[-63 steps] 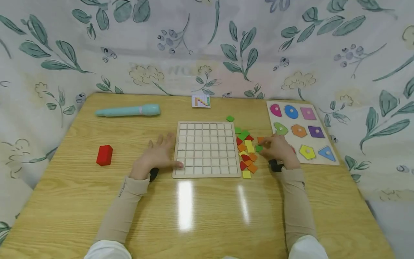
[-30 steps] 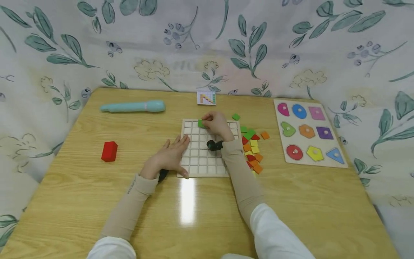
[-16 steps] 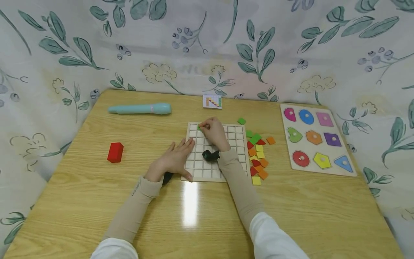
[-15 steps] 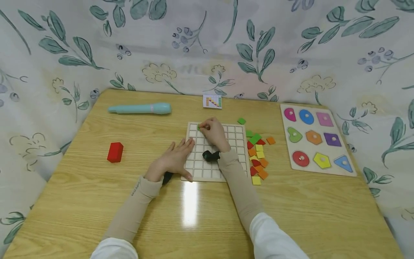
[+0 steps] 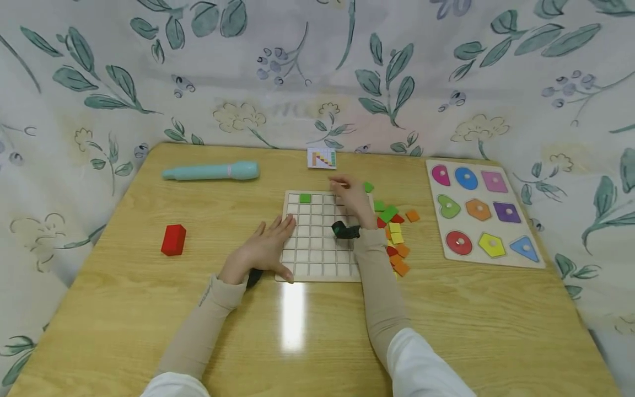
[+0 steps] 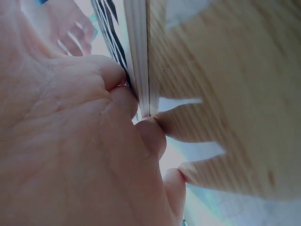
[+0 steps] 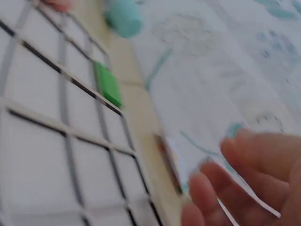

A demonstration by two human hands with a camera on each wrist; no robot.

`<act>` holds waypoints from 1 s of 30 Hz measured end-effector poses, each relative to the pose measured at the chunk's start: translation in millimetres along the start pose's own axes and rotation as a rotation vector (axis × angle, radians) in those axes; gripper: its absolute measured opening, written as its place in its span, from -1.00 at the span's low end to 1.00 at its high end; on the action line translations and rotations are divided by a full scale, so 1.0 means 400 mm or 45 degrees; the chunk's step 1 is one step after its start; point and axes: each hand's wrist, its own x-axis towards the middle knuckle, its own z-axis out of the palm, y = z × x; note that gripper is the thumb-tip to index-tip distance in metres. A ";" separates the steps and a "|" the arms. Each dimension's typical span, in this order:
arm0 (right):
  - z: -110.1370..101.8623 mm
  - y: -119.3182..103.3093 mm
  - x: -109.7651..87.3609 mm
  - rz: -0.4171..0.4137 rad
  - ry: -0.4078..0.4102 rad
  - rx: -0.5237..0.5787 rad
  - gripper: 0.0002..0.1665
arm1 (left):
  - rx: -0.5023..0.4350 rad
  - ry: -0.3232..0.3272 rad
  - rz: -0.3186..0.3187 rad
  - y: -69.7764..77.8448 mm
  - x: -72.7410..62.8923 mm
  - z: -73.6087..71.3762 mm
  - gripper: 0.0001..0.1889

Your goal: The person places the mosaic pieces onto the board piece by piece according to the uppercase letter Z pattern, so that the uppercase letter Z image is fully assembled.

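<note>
A wooden grid board (image 5: 315,243) lies in the middle of the table in the head view. One green square tile (image 5: 305,198) sits in a cell of its far row, second from the left; the right wrist view also has this green tile (image 7: 108,84). My left hand (image 5: 264,249) rests with spread fingers on the board's left edge. Above the board's far right part is my right hand (image 5: 353,198), its fingers loosely bent. The right wrist view shows nothing between those fingers (image 7: 261,155). Loose tiles (image 5: 395,227), green, yellow, orange and red, lie along the board's right side.
A small pattern card (image 5: 321,159) stands behind the board. To the right is a shape puzzle board (image 5: 464,242) with knobbed pieces. A red block (image 5: 173,240) and a turquoise pen-shaped object (image 5: 210,171) lie on the left. A patterned cloth (image 5: 288,121) borders the table's far edge.
My right hand has carried a green tile from the pile to the far row, let it go there and moved back rightward. The left hand has come onto the board's edge and stays there.
</note>
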 end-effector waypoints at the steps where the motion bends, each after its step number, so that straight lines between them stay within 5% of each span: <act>1: -0.017 0.009 0.002 0.011 0.091 0.099 -0.57 | -0.005 0.002 -0.002 -0.001 -0.001 0.003 0.46; 5: -0.070 0.053 0.004 0.080 0.404 0.379 -0.53 | -0.019 0.013 -0.007 -0.003 -0.007 0.009 0.47; 8: -0.091 0.082 0.006 0.139 0.515 0.333 -0.51 | -0.024 0.012 -0.006 -0.003 -0.009 0.010 0.48; 14: -0.093 0.095 0.012 0.098 0.479 -0.215 -0.52 | -0.028 0.009 0.009 -0.002 -0.003 0.006 0.47; 16: -0.089 0.090 0.010 0.067 0.456 -0.288 -0.54 | -0.032 0.009 0.011 -0.001 -0.002 0.005 0.47; 25: -0.087 0.087 0.004 -0.040 0.418 -0.416 -0.59 | -0.062 -0.002 0.002 0.001 -0.006 0.006 0.46; 30: -0.082 0.088 0.007 -0.103 0.482 -0.353 -0.59 | -0.064 0.000 -0.002 -0.001 -0.005 0.007 0.46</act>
